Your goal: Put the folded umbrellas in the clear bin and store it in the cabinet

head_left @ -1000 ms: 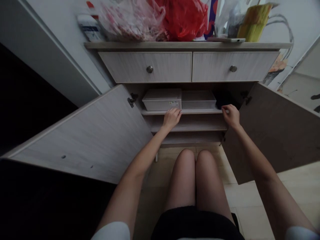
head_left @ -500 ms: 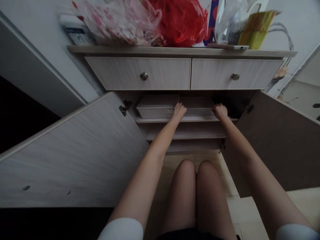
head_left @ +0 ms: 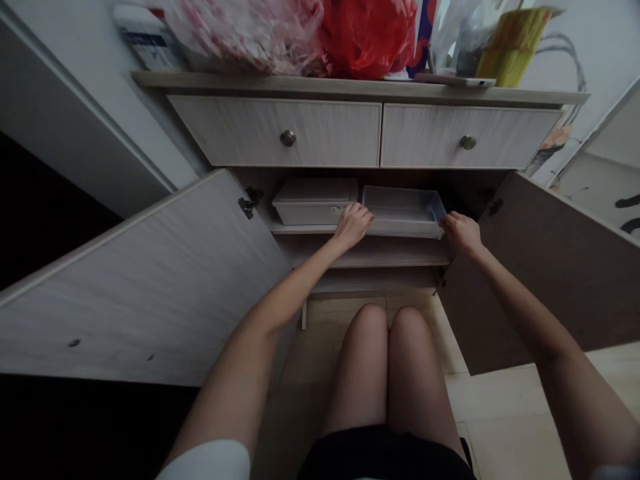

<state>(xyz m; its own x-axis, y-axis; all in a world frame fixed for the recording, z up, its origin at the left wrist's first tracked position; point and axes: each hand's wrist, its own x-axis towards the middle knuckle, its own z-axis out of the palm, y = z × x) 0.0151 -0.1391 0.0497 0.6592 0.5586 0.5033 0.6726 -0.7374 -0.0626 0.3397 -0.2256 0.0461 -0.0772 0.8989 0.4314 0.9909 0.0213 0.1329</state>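
Note:
A clear plastic storage box (head_left: 404,228) juts out over the front of the cabinet's upper shelf. No lid shows on it, and nothing can be made out inside. My left hand (head_left: 353,223) is closed on its left front corner, while my right hand (head_left: 461,231) grips the right end near the front. The fingertips are partly hidden behind the box's edges. Just left of it, a similar lidded box (head_left: 316,203) with a small label rests on the same shelf, close to my left hand.
Both cabinet doors, the left door (head_left: 165,280) and the right door (head_left: 545,273), stand swung open. Two closed drawers with round knobs (head_left: 287,138) sit above. On the top are a red plastic bag (head_left: 370,37), a pinkish bag (head_left: 250,37), a white bottle (head_left: 149,39) and a yellow container (head_left: 514,47).
Both hands have drawn the clear box toward me, out past the shelf edge, so its open top now shows. My right hand has shifted right. The view has tilted slightly downward.

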